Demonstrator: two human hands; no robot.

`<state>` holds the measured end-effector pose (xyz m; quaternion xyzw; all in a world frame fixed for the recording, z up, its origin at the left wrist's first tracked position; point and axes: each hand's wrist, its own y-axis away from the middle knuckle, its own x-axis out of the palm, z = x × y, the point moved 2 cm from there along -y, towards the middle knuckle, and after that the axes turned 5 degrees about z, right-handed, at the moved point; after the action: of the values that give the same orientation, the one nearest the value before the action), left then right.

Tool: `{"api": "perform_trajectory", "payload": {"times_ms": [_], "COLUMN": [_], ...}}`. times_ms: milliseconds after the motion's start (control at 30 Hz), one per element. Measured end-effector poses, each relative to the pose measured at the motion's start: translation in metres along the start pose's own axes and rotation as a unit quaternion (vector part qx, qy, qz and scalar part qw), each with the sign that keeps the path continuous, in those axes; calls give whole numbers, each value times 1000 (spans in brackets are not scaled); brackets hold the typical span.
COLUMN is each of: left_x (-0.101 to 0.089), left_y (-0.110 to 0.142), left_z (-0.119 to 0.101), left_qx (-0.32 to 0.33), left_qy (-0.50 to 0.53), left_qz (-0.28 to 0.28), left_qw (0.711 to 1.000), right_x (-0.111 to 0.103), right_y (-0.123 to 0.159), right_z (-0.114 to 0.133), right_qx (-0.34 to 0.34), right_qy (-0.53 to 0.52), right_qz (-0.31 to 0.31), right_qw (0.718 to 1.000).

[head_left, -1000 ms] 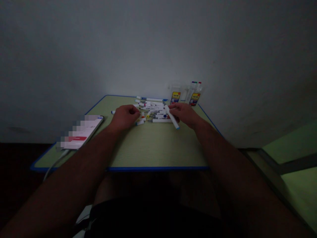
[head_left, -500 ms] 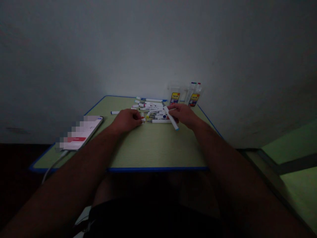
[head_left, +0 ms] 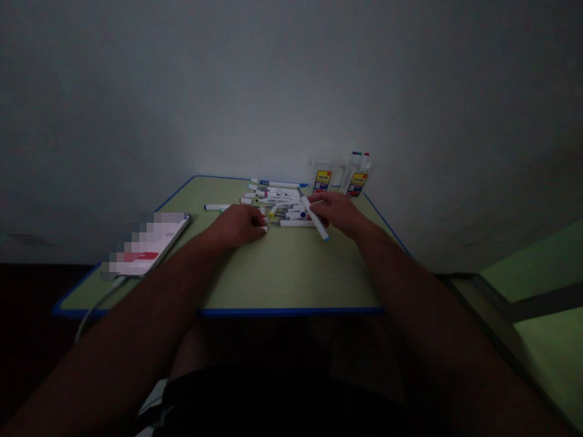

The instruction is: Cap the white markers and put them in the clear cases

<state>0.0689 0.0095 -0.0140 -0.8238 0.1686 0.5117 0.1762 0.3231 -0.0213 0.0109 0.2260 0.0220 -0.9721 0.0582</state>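
My right hand is closed on a white marker. The marker is uncapped, slants with its dark nib end up and away from me, and has a blue mark at its near end. My left hand is closed in a pinch at the near left side of the pile, with a small white marker cap at its fingertips, mostly hidden. Between and behind the hands lie several white markers and loose caps. One uncapped marker lies flat in front, its right end near my right hand.
Two clear plastic cases stand at the back right: one case by the wall, another case holding a few markers. A phone with a cable lies at the left of the green, blue-edged table. The wall rises behind.
My left hand has shifted slightly down and toward me, its fingers now around a white cap. My right hand with the marker has hardly moved.
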Motion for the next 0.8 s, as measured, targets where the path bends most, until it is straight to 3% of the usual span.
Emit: {"api": "perform_trajectory", "payload": {"times_ms": [167,400,467,633,733,800], "left_x": [-2,-10,-11,-12,-13,-13], "left_y": [1,1,1,-1,-2,-3], "left_z": [-5,-8,-7,-6,-4,-2], "left_qx": [8,-56,-87,-126,-122,-125], "left_qy": [-21,154,259,487,536,541], "left_qz": [2,-71,-78,-77,-70,-67], "left_qw": [1000,984,959,861,833,829], "right_x": [0,-1,-1,-1,-1,0], "right_y": [-4,-7,-7,-6,-6,-6], "right_z": [-6,-10,-10,-9,-9,-10], "right_qx": [-6,-11,-11,-7,-6,-7], "right_qy": [-13,-18,-19,-33,-39,-41], "right_qz": [2,-2,-3,2,5,12], "right_qw": [1000,1000,1000,999,999,999]}}
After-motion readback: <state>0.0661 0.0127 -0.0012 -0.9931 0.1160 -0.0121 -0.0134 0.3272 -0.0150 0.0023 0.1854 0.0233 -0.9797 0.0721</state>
